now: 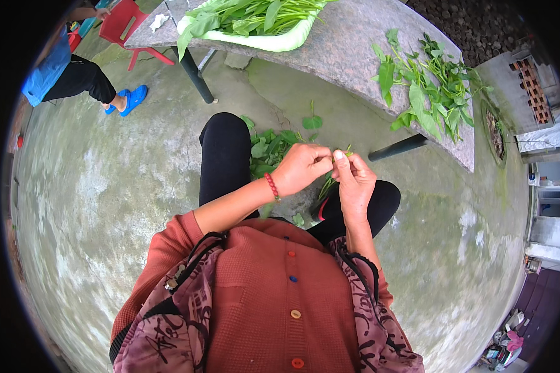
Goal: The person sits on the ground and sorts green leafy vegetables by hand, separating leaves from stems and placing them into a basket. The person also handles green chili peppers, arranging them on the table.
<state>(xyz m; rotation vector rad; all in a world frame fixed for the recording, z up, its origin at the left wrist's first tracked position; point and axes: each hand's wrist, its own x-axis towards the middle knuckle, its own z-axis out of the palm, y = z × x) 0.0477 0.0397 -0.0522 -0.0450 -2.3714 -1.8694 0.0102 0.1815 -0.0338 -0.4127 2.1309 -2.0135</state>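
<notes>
My left hand (303, 169), with a red bead bracelet at its wrist, meets my right hand (355, 182) above the gap between my knees. Both pinch a thin green stem (348, 153) between thumb and fingers; most of it is hidden by the fingers. Below them, a heap of green leaves (273, 149) lies on the concrete floor, and cut stems show beside my right hand. On the stone table ahead, a pale green plastic basket (280, 43) holds long leafy greens (256, 16). A loose pile of leafy stems (429, 88) spreads over the table's right end.
The curved stone table (340, 58) stands on dark metal legs (193, 77). At the upper left, a person (81, 77) in blue clogs has a hand at a red plastic chair (121, 23). A crumpled white tissue (158, 22) lies near the table's left end.
</notes>
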